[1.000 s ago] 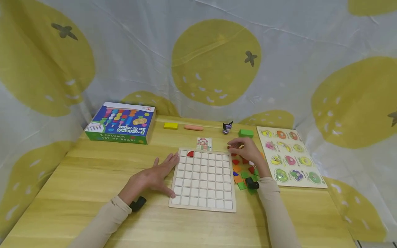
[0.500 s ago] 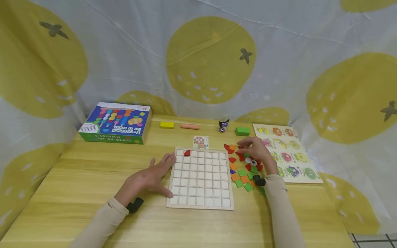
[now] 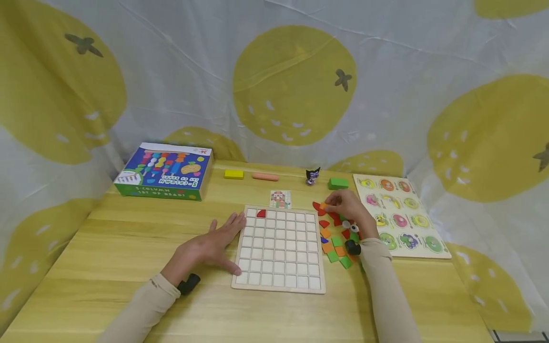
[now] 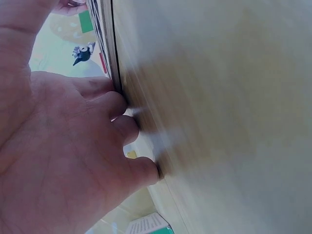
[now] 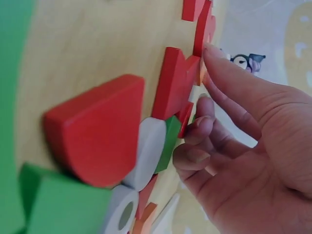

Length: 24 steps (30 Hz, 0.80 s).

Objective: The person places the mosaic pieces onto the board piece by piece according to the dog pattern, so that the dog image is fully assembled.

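My right hand [image 3: 349,207] has come back leftward in the last half second, off the middle of the scattered pieces, and its thumb and forefinger now meet at the orange square piece [image 3: 323,206] at the far end, next to red pieces. In the right wrist view the other fingers are curled loosely; whether I am already pinching a piece or only touching one, I cannot tell. I take this as a shift in where I am choosing, since nothing new has reached the gridded wooden board [image 3: 274,243] on the table in front of me: one red quarter-circle [image 3: 261,213] is the only piece on it, in the second cell from the left of the far row. My left hand [image 3: 212,245] has stayed put, fingers spread against the board's left edge, thumb on its near-left corner. The pattern card [image 3: 280,199] lies just beyond the far edge.
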Available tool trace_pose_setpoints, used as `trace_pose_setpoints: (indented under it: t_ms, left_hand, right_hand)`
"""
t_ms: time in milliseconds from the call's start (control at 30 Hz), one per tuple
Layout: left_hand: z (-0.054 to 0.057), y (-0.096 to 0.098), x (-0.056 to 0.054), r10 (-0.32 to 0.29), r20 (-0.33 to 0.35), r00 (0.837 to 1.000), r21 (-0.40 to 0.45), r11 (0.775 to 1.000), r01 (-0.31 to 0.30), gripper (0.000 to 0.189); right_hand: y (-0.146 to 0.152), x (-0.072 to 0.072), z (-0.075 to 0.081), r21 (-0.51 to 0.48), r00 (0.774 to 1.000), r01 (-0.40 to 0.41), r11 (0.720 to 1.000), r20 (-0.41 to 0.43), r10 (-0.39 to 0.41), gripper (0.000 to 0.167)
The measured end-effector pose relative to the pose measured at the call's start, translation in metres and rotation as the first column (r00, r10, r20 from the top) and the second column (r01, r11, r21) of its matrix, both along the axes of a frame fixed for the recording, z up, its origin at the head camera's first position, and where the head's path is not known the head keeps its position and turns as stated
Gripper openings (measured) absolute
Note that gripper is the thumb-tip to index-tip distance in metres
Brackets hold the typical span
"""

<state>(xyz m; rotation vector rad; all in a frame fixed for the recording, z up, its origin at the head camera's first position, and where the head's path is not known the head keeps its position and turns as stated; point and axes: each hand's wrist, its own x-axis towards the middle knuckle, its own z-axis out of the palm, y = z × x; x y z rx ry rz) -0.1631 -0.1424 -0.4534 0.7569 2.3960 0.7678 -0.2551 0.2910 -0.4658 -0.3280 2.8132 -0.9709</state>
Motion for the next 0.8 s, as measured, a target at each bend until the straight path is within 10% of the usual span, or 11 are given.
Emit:
trace_pose_setpoints:
  t_ms: [800]
  left_hand:
    - [0.001, 0.002, 0.001, 0.003, 0.002, 1.000, -0.018, 1.000, -0.002, 0.136]
  right_hand:
    - [-0.023, 0.009, 0.002, -0.230, 0.999, -0.021, 0.973, -0.051, 0.010, 0.009]
